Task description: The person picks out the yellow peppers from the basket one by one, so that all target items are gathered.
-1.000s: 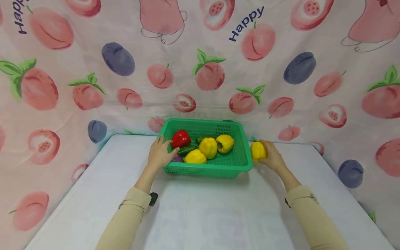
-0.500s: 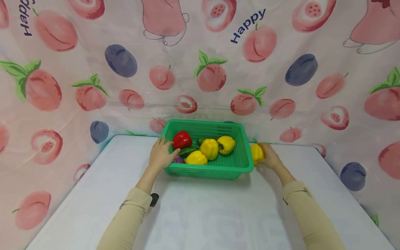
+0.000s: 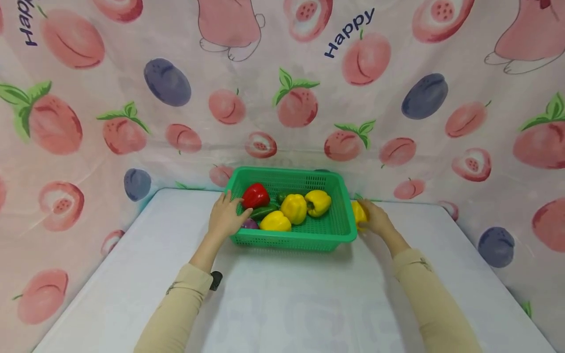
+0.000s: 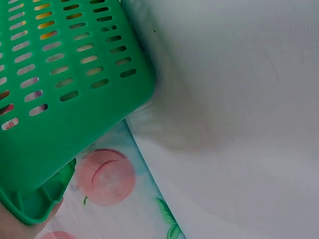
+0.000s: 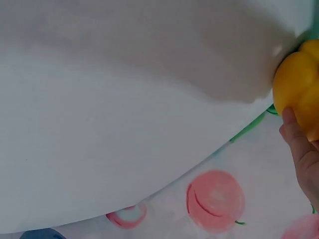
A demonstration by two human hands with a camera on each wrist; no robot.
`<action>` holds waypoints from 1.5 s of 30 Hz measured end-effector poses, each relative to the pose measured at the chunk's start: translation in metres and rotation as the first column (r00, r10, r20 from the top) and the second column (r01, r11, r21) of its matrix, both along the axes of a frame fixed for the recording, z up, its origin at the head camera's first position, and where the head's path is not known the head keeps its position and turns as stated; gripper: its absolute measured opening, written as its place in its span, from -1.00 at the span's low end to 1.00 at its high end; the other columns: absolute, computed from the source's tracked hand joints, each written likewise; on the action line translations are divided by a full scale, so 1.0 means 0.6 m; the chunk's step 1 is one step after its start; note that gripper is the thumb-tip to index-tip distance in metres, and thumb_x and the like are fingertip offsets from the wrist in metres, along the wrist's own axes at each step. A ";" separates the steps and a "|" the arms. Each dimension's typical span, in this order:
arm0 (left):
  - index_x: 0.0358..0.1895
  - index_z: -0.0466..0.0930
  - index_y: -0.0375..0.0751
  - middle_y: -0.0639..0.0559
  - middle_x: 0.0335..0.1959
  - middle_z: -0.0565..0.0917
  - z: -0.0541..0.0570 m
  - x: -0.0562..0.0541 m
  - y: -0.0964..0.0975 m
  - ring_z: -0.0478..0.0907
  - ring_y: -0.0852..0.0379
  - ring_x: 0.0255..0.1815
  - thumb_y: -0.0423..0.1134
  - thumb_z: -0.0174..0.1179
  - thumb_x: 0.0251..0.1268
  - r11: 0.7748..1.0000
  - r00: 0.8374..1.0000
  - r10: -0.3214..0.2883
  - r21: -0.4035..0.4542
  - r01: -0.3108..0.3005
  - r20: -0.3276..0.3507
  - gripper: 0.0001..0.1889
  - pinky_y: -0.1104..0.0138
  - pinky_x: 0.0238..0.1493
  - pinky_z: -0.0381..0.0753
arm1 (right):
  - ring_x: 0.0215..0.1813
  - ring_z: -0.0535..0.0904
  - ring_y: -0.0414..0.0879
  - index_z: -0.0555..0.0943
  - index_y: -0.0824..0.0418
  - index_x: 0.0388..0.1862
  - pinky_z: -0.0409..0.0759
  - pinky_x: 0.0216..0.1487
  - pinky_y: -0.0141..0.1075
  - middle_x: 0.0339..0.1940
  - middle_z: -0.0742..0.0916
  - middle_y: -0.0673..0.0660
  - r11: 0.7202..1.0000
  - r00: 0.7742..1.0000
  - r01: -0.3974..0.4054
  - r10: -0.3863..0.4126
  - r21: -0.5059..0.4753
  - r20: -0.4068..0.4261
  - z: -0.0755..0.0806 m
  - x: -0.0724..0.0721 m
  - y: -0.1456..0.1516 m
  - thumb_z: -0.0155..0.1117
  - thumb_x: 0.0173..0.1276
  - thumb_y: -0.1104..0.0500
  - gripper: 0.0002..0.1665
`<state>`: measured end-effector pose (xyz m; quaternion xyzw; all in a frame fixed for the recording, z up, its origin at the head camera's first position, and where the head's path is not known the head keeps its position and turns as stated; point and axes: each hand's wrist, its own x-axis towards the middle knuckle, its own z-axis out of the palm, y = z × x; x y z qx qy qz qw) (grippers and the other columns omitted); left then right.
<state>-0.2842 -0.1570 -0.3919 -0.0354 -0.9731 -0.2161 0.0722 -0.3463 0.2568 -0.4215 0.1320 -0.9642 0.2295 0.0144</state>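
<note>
A green plastic basket [image 3: 287,235] stands on the table, its left rim gripped by my left hand [image 3: 224,215]. That hand's thumb reaches inside, over the vegetables. In the left wrist view only a little of the hand [image 4: 22,230] shows, under the basket rim [image 4: 35,211]. Just outside the basket's right wall, my right hand [image 3: 375,219] holds a yellow bell pepper [image 3: 359,215], partly hidden by the fingers and rim. The right wrist view catches this pepper [image 5: 294,87] at its right edge, with a finger [image 5: 296,142] against it.
Inside the basket lie a red bell pepper [image 3: 255,196], a green cucumber-like vegetable [image 3: 263,212], a purple vegetable [image 3: 250,224] and three yellow bell peppers [image 3: 294,209]. A white-covered table [image 3: 291,299] spreads in front. A fruit-print cloth [image 3: 265,117] hangs behind.
My right hand has moved left with the yellow bell pepper, bringing it up to the basket's right side. The left hand keeps its place on the rim.
</note>
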 end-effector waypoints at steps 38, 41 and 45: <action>0.25 0.41 -0.29 -0.45 0.44 0.07 -0.004 0.002 -0.001 -0.04 -0.40 0.46 0.11 -0.03 0.36 1.000 1.000 -0.012 -0.013 0.012 -0.013 -0.40 -0.15 0.45 0.01 | 0.21 0.29 0.58 0.21 0.43 0.36 0.35 0.17 0.33 0.31 0.27 0.62 0.996 0.996 -0.022 0.029 0.081 -0.086 0.035 -0.001 -0.022 0.33 0.15 0.34 -0.18; 0.25 0.41 -0.30 -0.45 0.44 0.07 -0.003 0.004 0.000 -0.04 -0.40 0.46 0.11 -0.03 0.36 1.000 1.000 -0.013 -0.005 0.013 -0.017 -0.40 -0.15 0.45 0.01 | 0.16 0.34 0.55 0.23 0.45 0.34 0.38 0.15 0.31 0.25 0.34 0.61 0.998 0.992 -0.033 0.040 0.054 -0.120 0.045 0.000 -0.022 0.28 0.20 0.35 -0.25; 0.25 0.41 -0.30 -0.45 0.44 0.07 -0.001 0.004 0.000 -0.04 -0.39 0.46 0.10 -0.02 0.36 1.000 1.000 -0.011 0.005 0.011 -0.016 -0.40 -0.14 0.45 0.00 | 0.14 0.35 0.52 0.27 0.46 0.30 0.37 0.15 0.30 0.19 0.39 0.60 0.999 0.987 -0.034 0.038 0.028 -0.157 0.060 0.004 -0.026 0.24 0.24 0.34 -0.33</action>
